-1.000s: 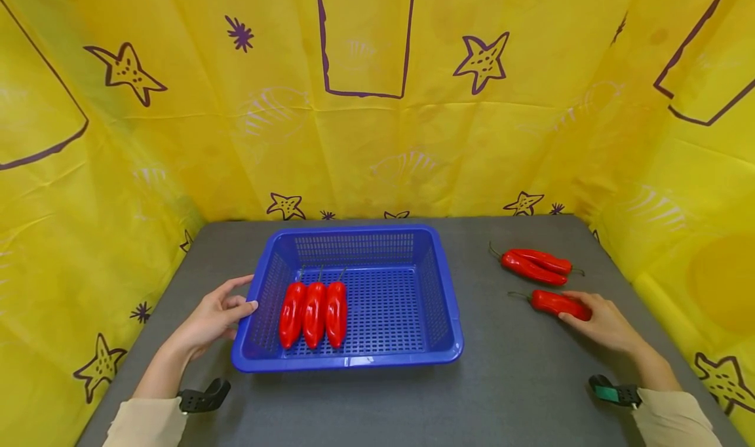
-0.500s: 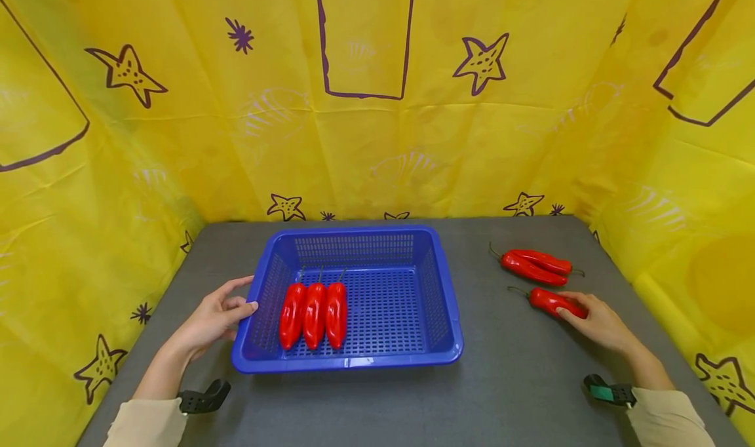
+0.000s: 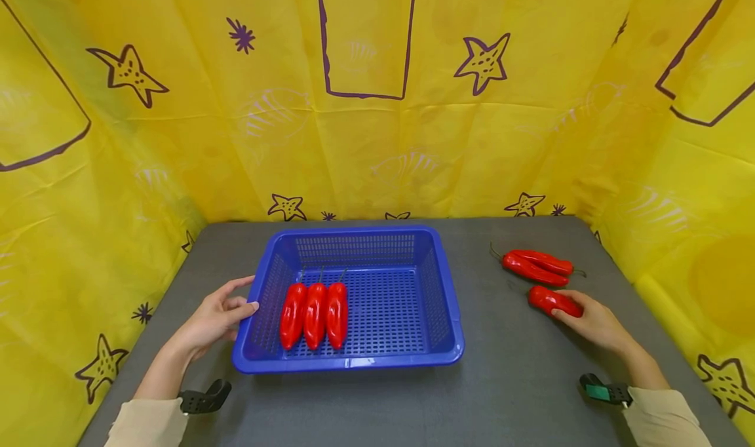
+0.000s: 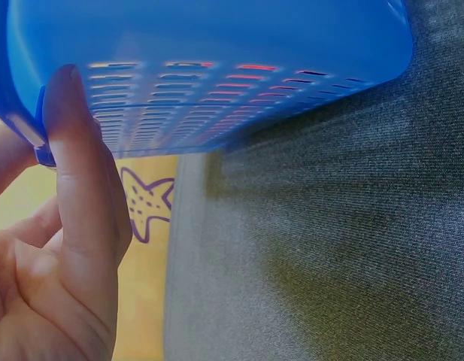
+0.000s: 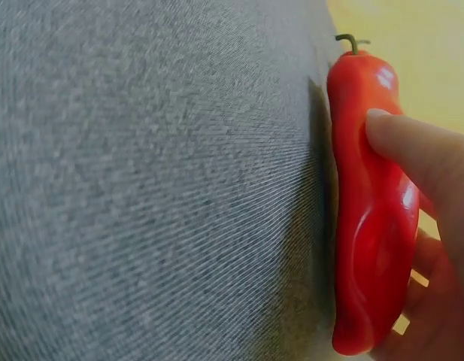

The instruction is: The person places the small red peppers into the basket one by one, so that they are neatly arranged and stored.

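A blue perforated plastic basket (image 3: 407, 362) stands on the grey table, left of centre. Three red chili peppers (image 3: 314, 314) lie side by side in its left half, stems pointing away. At the basket's left side, my left hand (image 3: 215, 314) pinches the rim between thumb and fingers; the thumb (image 4: 68, 113) shows against the rim in the left wrist view. Over on the right, my right hand (image 3: 596, 319) grips another red chili pepper (image 5: 371, 203), thumb on one side and fingers on the other. Two more red chili peppers (image 3: 533, 268) lie together just beyond that hand.
Yellow cloth (image 3: 377, 158) printed with starfish and fish hangs behind and along both sides of the grey table (image 3: 377, 408). Grey tabletop lies between the basket and the right hand, and in front of the basket.
My right hand has shifted slightly left and away from me with its chili pepper, whose stem end has turned a little. The left hand and the basket stay in place.
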The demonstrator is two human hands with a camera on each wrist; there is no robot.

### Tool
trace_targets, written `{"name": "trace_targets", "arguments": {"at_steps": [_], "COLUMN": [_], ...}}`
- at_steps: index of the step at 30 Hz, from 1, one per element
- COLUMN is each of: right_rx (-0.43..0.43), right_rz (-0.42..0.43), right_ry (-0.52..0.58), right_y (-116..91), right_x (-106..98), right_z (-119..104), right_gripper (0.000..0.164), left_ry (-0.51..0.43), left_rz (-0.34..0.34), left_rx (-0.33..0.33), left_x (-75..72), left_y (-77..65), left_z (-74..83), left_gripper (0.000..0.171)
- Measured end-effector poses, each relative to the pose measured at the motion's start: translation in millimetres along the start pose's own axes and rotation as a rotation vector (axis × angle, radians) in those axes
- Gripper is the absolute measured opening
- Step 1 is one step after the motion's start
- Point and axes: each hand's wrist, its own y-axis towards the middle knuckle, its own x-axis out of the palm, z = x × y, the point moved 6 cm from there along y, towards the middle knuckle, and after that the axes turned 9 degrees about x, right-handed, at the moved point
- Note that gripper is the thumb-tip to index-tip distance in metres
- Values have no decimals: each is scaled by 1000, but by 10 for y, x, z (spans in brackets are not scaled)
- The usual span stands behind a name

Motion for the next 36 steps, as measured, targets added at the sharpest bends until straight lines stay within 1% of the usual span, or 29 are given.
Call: {"name": "trace_targets", "arguments": {"at_steps": [9,18,29,36], "right_rx": [-36,-71,-85,-78], "right_rz": [80,126,136,120], "right_ry": [16,20,16,2], "right_y": [1,10,62,125], "right_x": [-120,-220,-268,-281], "right_z": [-82,-296,-506,-621], "right_gripper": [49,48,49,52], "left_ry": [-3,0,21,25], "left_rz": [-3,0,0,4], "left_rx": [-6,-12,-15,-15], "left_x": [19,32,5,-6], "left_y": [26,44,16,7], "left_z": [-13,2,13,11], "left_gripper": [74,74,75,74]}}
